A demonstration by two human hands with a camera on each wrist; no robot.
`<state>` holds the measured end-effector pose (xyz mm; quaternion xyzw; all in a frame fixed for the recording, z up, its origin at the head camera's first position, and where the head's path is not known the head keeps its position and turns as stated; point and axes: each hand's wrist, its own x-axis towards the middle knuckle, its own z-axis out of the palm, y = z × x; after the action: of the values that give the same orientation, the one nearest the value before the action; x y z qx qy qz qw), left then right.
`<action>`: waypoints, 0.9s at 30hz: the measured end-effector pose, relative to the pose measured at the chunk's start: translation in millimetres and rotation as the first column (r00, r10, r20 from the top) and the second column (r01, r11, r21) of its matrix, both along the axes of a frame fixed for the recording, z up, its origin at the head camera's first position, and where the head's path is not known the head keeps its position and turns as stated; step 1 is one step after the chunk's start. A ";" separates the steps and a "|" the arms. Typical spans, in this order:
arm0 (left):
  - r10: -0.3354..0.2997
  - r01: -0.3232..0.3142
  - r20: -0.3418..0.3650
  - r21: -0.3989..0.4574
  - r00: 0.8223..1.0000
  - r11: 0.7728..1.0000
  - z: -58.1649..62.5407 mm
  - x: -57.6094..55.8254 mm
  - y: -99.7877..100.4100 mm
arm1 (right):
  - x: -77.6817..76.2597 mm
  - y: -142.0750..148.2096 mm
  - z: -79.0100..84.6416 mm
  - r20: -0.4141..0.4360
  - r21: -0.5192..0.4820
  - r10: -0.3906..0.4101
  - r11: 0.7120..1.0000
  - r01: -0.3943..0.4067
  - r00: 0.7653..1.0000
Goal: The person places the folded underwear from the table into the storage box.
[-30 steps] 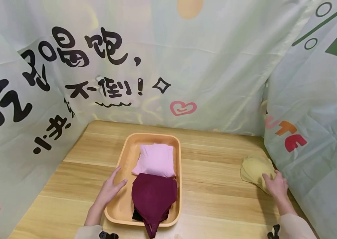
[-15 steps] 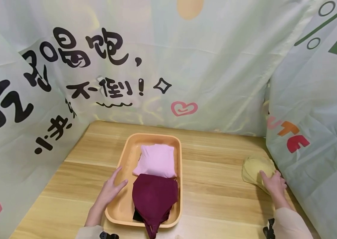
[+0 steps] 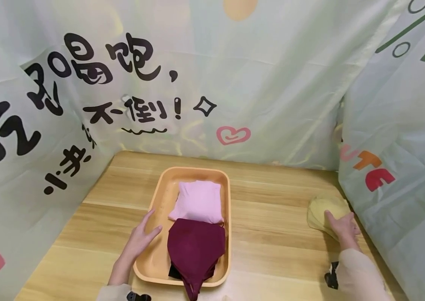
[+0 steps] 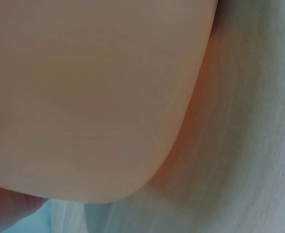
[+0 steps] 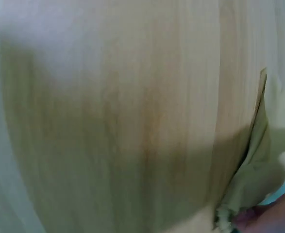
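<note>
At the right side of the table, my right hand grips the near-right edge of a pale yellow folded bra, thumb across its top. In the right wrist view, fingertips pinch the narrow lower end of the yellow bra. My left hand rests with spread, relaxed fingers at the left rim of an orange plastic tray. The outside of the tray fills most of the left wrist view. Inside the tray lie a pink folded garment and a maroon folded bra, its strap hanging over the near rim.
Something black shows beneath the maroon bra. Printed fabric curtains surround the wooden table at the back and both sides. The right curtain hangs close beside the right hand. Bare wood lies between tray and yellow bra.
My right hand has shifted slightly left over the yellow bra, its forearm swinging inward. The left hand stays at the tray rim, and the tray's contents have not moved.
</note>
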<state>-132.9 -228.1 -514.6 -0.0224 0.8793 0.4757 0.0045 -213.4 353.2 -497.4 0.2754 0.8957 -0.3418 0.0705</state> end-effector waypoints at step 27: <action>-0.005 0.004 -0.018 -0.028 1.000 1.000 -0.5 -0.1 1.7 | 17.8 15.1 -10.9 -0.042 -0.138 0.063 0.988 -0.069 0.997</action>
<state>-133.0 -226.3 -515.2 -0.0164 0.8858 0.4637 -0.0025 -195.6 368.3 -508.3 0.2336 0.8796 -0.4059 0.0839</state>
